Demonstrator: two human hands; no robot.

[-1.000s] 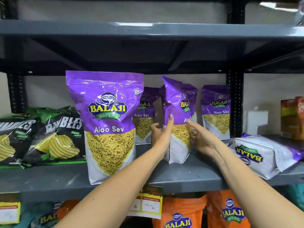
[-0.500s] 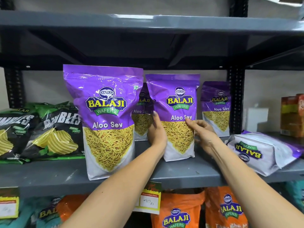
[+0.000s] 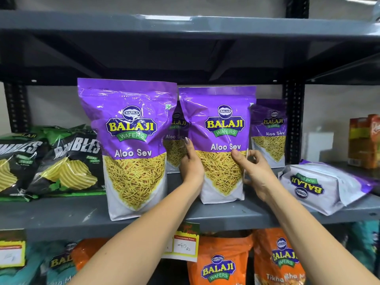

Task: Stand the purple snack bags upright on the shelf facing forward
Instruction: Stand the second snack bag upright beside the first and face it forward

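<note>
At 9 o'clock, on the grey metal shelf point(image 3: 61, 218): two black-and-green ridged-chip bags point(image 3: 67, 161), leaning back. Just right of them, near the front edge: a large purple Aloo Sev bag point(image 3: 133, 149), upright, label facing forward. Behind it, toward 12 o'clock and mostly hidden: a rear purple bag point(image 3: 174, 140), upright. At centre: a second Aloo Sev bag point(image 3: 223, 145), upright, front forward, base on the shelf, set slightly further back than the large one. Pressed flat along its left edge: the left hand point(image 3: 191, 167), fingers together and extended upward. On its right edge: the right hand point(image 3: 255, 173), thumb on the front panel, fingers curled round the side, clamped on the bag. Toward 2 o'clock, at the back beside the black upright post point(image 3: 293, 120): another purple bag point(image 3: 269, 132), standing, facing forward. At 3 o'clock: a toppled purple bag point(image 3: 320, 186), lying on its side, logo upside down. Below the shelf edge at 6 o'clock: a yellow price tag point(image 3: 184, 244); under it, orange Balaji bags point(image 3: 220, 264).
</note>
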